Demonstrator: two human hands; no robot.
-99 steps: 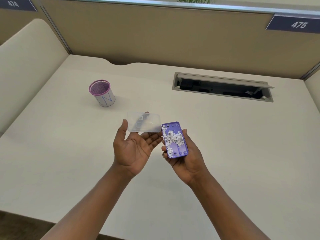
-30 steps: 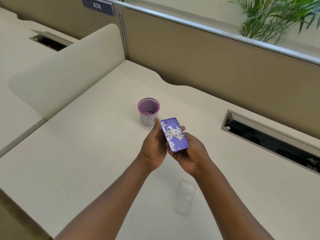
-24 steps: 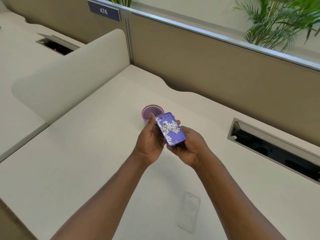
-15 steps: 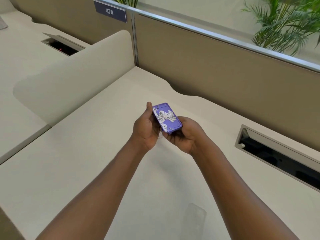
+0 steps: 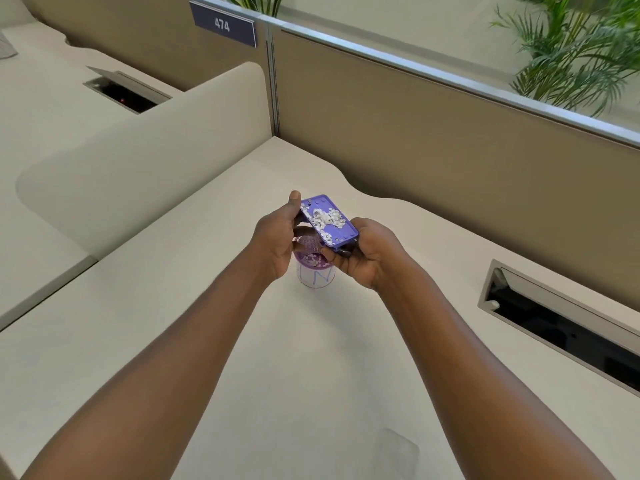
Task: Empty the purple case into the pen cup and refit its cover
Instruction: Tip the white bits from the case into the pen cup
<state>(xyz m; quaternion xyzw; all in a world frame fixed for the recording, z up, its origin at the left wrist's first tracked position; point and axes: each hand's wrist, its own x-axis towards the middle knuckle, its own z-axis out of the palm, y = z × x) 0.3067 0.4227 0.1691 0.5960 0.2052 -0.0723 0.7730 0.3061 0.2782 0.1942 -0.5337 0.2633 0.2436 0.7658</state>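
The purple case (image 5: 328, 220) lies open, with small white paper dots heaped in it, and is held just above the pen cup (image 5: 316, 271). My left hand (image 5: 277, 233) grips its left edge, thumb along the far corner. My right hand (image 5: 363, 254) holds its near right end from below. The cup is a purple mesh cylinder with a white label, and white dots lie inside it. My hands hide much of its rim. The clear cover (image 5: 396, 453) lies flat on the desk (image 5: 173, 323), near me at the lower right.
A beige partition (image 5: 433, 161) runs along the back of the desk, and a low rounded divider (image 5: 138, 168) stands to the left. An open cable hatch (image 5: 561, 323) is sunk in the desk at the right. Green plants (image 5: 571, 57) rise behind the partition.
Both hands carried the case forward until it sits over the cup. Earlier my left hand held the clear cover; it now lies on the desk and that hand grips the case.
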